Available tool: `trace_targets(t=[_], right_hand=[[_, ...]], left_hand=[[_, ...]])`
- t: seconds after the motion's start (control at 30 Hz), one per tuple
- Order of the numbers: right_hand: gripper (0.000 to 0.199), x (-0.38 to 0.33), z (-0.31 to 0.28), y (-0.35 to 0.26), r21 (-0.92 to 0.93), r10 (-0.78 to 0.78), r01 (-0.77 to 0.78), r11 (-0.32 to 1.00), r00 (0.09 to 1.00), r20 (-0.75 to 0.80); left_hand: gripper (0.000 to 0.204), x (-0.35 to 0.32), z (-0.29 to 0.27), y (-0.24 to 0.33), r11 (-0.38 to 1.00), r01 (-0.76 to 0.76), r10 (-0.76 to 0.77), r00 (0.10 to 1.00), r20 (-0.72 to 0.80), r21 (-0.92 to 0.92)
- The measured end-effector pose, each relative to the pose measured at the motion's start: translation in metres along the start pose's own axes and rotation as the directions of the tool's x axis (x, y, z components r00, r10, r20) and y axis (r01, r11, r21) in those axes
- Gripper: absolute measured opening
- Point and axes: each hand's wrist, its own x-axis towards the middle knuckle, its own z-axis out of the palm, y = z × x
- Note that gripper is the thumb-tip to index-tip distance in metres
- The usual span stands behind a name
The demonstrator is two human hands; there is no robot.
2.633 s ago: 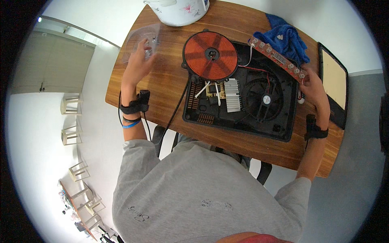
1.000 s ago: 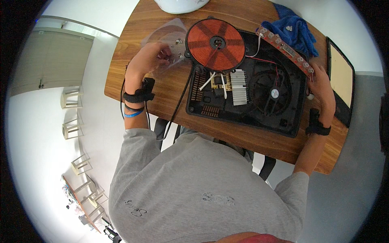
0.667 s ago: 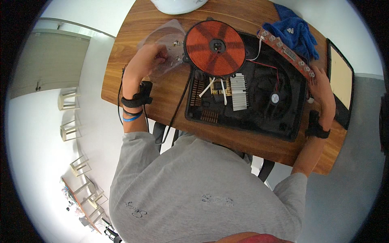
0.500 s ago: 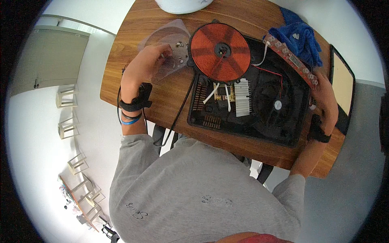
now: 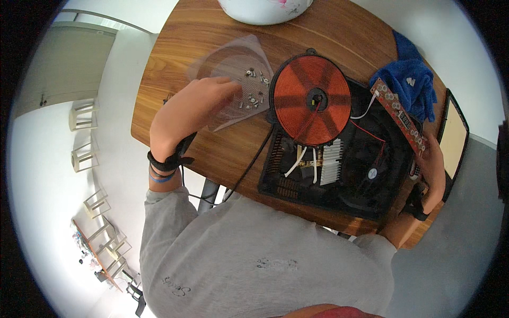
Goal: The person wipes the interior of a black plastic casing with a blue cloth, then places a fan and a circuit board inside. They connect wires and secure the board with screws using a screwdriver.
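My left hand (image 5: 199,104) hovers back-up over the near left part of a clear plastic sheet (image 5: 214,63). Small screws (image 5: 253,99) lie scattered on that sheet. Its fingertips are blurred and partly hidden beneath the hand. My right hand (image 5: 436,165) grips the lower end of a long red circuit board (image 5: 395,111), which slants over the right edge of a black appliance case (image 5: 366,204). A round copper coil (image 5: 297,100) rests over the case's far left corner. Below the coil sit a silver heat sink (image 5: 332,161) and white wire sleeves (image 5: 296,163).
A blue cloth (image 5: 411,87) lies behind the circuit board. At the table's right edge is a flat black-framed panel (image 5: 455,140). A white bowl-like vessel (image 5: 265,13) stands at the far edge. A black cable (image 5: 249,172) runs from the case over the table's near edge.
The whole view has shifted, so the table's things appear lower and further right. My left hand has turned more back-up over the sheet. My right hand stays at the circuit board's end.
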Motion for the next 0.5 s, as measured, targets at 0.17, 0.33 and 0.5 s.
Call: trace_targets(t=[0.17, 0.33, 0.5], right_hand=[[0.059, -0.003, 0.001, 0.005, -0.058, -0.017, 0.018, 0.998, 1.0, 0.016], [0.061, -0.003, 0.002, 0.034, -0.043, -0.122, 0.123, 0.991, 0.992, 0.039], [0.066, -0.006, -0.011, 0.0, -0.007, -0.127, 0.129, 0.992, 0.985, 0.118]], left_hand=[[0.029, 0.012, 0.008, -0.01, 0.999, -0.036, 0.037, 0.998, -0.043, 0.026], [0.032, 0.021, 0.01, 0.007, 1.0, -0.006, 0.006, 0.999, -0.038, 0.018], [0.029, 0.023, 0.021, -0.001, 0.998, -0.045, 0.045, 0.999, -0.016, -0.041]])
